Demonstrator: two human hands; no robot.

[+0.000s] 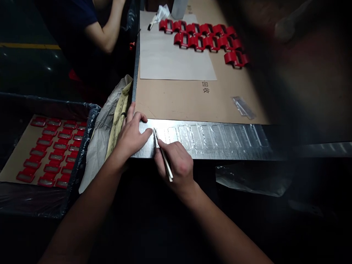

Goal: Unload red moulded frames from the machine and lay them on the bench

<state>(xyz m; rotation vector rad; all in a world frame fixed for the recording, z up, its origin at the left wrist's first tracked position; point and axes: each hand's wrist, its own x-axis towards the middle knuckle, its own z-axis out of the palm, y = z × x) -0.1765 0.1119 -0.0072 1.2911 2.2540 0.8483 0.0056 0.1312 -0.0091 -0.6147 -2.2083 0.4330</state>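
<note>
My right hand (177, 165) is closed around a pair of tweezers (167, 167), whose tips touch or hover just above the metal strip (145, 150) along the table's front edge. Close to those tips, my left hand (132, 134) rests on the corner of the strip with its fingers apart and nothing visible in it. To the right of the tweezers, a row of clear rectangular film pieces (198, 137) lies on the metal. Behind them, a few loose clear strips (243, 107) sit on the brown cardboard (176, 101).
Rows of red plastic parts (196, 42) stand on white paper (165, 62) and cardboard. A plastic-lined bin (93, 110) at left holds more red parts (56, 157). A sack (95, 161) hangs by the table corner. Another person's arm (106, 36) is at upper left. A dark blurred shape covers the right.
</note>
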